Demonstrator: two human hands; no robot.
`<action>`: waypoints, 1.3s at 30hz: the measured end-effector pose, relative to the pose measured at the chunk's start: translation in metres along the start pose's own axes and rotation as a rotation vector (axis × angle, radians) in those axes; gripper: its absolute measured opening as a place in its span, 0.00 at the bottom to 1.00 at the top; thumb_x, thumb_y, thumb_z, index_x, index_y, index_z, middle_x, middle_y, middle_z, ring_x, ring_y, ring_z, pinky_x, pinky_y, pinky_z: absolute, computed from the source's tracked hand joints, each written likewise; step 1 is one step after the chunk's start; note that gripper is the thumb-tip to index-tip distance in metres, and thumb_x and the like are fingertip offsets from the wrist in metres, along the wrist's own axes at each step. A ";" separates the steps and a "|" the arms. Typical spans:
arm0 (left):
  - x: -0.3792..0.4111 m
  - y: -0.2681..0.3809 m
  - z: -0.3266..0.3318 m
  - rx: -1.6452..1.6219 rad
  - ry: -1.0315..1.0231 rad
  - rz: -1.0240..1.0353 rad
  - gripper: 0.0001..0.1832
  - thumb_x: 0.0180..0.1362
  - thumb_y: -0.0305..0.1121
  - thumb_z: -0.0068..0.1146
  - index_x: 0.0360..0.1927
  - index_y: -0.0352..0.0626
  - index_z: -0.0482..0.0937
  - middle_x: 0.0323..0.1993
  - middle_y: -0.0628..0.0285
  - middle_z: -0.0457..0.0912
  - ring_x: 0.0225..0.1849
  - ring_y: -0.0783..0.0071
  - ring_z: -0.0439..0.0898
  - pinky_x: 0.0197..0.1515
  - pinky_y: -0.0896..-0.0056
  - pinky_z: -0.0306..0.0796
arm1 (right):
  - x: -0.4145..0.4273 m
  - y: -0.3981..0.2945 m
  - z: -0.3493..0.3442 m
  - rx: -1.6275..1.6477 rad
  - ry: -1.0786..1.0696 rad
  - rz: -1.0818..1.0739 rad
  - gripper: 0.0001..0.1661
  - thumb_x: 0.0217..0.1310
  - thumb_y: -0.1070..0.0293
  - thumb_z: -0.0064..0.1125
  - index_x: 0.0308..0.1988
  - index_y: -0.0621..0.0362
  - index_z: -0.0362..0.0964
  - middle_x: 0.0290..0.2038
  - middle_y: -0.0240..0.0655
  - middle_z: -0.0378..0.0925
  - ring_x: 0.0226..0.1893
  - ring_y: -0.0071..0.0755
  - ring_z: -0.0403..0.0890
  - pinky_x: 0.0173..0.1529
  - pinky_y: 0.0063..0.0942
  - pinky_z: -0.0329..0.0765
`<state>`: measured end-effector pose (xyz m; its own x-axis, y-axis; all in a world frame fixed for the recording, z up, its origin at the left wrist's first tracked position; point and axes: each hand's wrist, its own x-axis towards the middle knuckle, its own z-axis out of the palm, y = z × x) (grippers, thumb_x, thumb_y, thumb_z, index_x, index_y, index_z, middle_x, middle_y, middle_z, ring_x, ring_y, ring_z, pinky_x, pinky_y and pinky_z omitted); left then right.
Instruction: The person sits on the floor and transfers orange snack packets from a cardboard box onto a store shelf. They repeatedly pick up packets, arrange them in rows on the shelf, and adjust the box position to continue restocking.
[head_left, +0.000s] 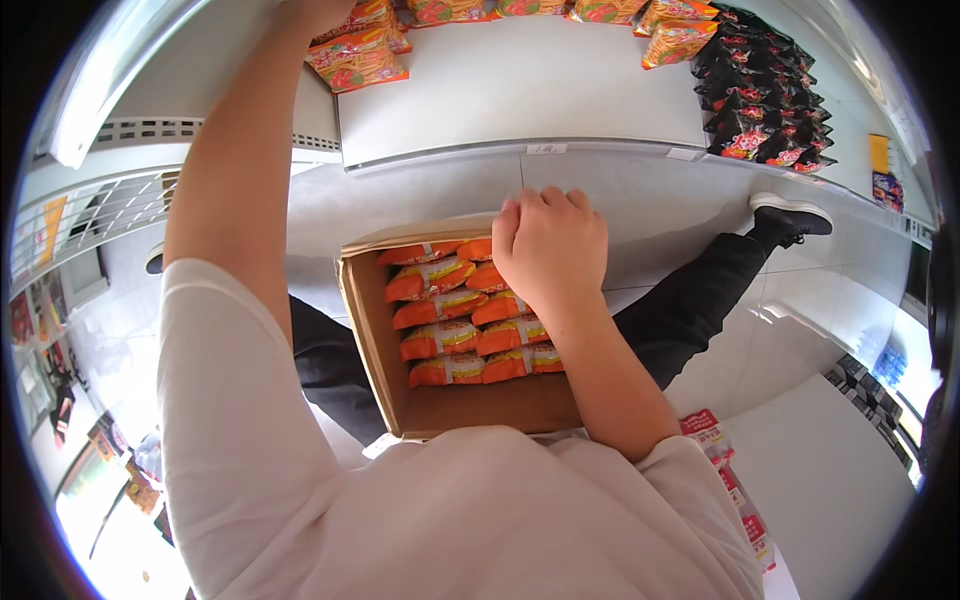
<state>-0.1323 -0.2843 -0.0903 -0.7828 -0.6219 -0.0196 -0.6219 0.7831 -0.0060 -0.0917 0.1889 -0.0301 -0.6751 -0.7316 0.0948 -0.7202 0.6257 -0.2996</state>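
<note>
My left hand (324, 13) is partly cut off by the top edge of the picture. It is beside the orange snack bags (360, 66) at the left of the white shelf (525, 82), and its fingers cannot be made out. Over the far right corner of an open cardboard box (472, 409) is my right hand (553, 244), its fingers curled and knuckles up. Whether it grips the box's rim is hidden. Inside the box, orange packets (442, 339) stand in two visible columns, partly covered by my right hand and forearm. A bare strip of cardboard shows at the near side.
Black snack bags (750, 112) fill the shelf's right part, beside more orange bags (675, 37). My legs (675, 315) spread around the box on the tiled floor (795, 300). A wire rack (105, 217) stands left. Red-and-white packs (739, 495) line a white surface (817, 480) at right.
</note>
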 end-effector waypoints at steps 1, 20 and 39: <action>0.010 -0.005 0.011 0.016 0.033 0.045 0.39 0.60 0.40 0.64 0.76 0.47 0.68 0.73 0.45 0.73 0.73 0.42 0.72 0.74 0.45 0.69 | 0.000 0.001 0.000 0.003 -0.009 0.012 0.17 0.63 0.63 0.60 0.21 0.55 0.75 0.23 0.35 0.77 0.28 0.45 0.78 0.30 0.43 0.75; 0.042 -0.008 0.056 0.139 0.040 0.331 0.29 0.63 0.31 0.62 0.70 0.50 0.75 0.64 0.44 0.81 0.63 0.42 0.81 0.63 0.49 0.78 | 0.008 0.007 0.002 0.001 -0.049 0.046 0.14 0.63 0.62 0.60 0.24 0.55 0.75 0.24 0.34 0.77 0.30 0.44 0.79 0.35 0.43 0.77; -0.069 0.024 0.043 0.057 -0.234 0.218 0.32 0.65 0.24 0.56 0.72 0.66 0.74 0.70 0.60 0.74 0.67 0.52 0.78 0.65 0.48 0.79 | 0.008 0.006 0.008 -0.031 0.023 0.008 0.17 0.61 0.59 0.60 0.21 0.55 0.75 0.22 0.36 0.76 0.28 0.45 0.79 0.30 0.45 0.76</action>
<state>-0.0925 -0.2220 -0.1316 -0.8676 -0.4262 -0.2560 -0.4331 0.9008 -0.0319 -0.1001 0.1848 -0.0389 -0.6840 -0.7205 0.1142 -0.7192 0.6398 -0.2710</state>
